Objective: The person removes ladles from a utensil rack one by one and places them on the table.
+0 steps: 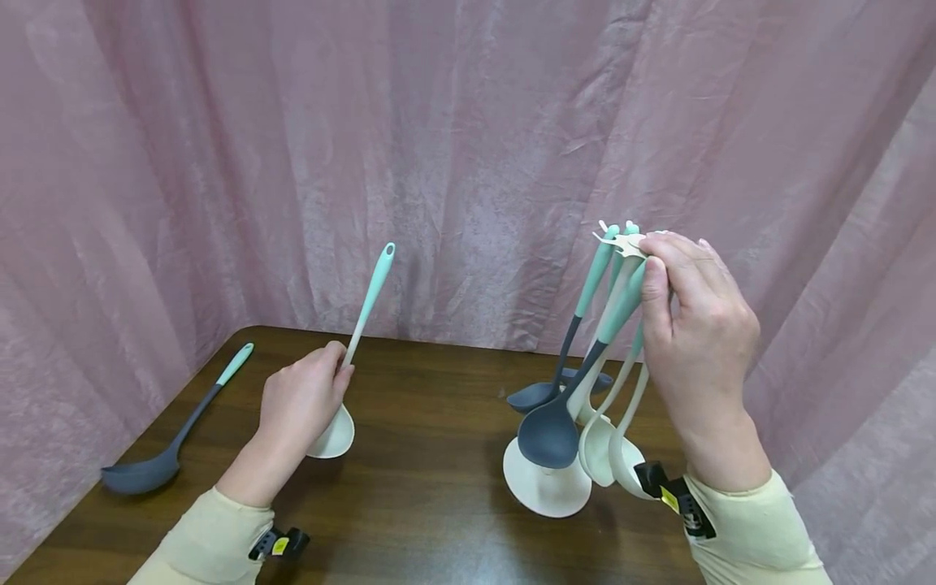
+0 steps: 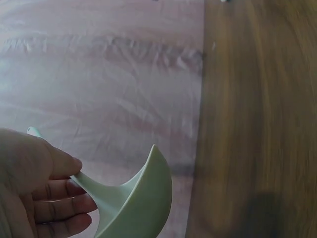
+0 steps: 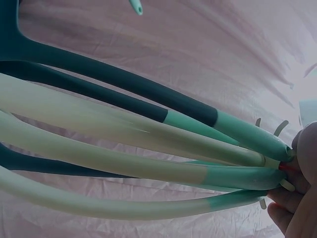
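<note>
I've got 2 hands in view, both busy. Left grip (image 1: 303, 398): thumb and fingers clamped on the stem of a cream ladle (image 1: 335, 435), just above the bowl; mint handle points up and away, hole at its end. Ladle sits left of center over the brown counter (image 1: 431, 512); can't tell if the bowl touches. Right grip (image 1: 702, 317): thumb and fingers pinched on the top of a white stand (image 1: 544, 496), by its hooks, utensil handle ends right next to the fingers. I count 3 dark gray utensils (image 1: 550, 435) hanging there plus at least 2 cream utensils (image 1: 598, 451), mint handles up, heads down around the post, partly covering each other and the round base. 1 dark gray ladle (image 1: 146, 479) lies near the counter's left edge, well apart from the stand, mint handle toward the back. Pale yellow sleeves (image 1: 756, 528) on both arms, 1 black wrist device (image 1: 281, 544) showing at each cuff. Pink curtain (image 1: 439, 162) behind everything.
</note>
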Tool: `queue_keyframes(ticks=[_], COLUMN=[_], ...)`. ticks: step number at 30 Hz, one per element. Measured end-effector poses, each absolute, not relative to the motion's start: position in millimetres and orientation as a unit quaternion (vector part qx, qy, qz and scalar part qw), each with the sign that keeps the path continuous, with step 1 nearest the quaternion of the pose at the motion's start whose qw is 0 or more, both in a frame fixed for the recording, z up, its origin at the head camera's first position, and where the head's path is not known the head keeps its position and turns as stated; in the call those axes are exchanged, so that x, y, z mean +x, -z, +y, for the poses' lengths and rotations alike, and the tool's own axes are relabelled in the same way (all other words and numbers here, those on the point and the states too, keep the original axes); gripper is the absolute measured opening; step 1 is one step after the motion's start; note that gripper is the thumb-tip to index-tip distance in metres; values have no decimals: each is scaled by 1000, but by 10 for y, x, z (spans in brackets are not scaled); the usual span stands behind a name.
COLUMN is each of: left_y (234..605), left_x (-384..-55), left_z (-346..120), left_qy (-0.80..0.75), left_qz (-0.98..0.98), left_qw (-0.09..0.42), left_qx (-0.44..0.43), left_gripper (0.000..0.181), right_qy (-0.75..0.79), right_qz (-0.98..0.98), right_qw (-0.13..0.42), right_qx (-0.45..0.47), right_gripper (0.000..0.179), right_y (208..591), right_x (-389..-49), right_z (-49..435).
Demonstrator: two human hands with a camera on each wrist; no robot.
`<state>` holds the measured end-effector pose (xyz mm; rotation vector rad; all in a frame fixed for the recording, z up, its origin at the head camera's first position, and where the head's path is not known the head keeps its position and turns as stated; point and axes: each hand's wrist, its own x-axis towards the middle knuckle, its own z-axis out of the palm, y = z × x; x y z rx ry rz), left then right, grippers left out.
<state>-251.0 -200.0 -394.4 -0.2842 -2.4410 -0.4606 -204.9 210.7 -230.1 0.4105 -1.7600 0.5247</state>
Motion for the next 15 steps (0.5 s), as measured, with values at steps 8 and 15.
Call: queue_keyframes(ticks=[8,15], left_y=[3979,4003], left_x=[-2599,-2645], left_z=[-2318,-2526], left_qy=[152,128], left_qz=[-936,-945], left_qw=[307,293], left_qx=[-84,-64], left_gripper=[15,15], right_qy=[-228,-230], right_qz=[-756,-755], right_qw=[588,588], right_qx=[178,177], right_gripper=[39,40], right_y=[2309,2307], right_x=[-2071,-2066], right_z=[2080,2078])
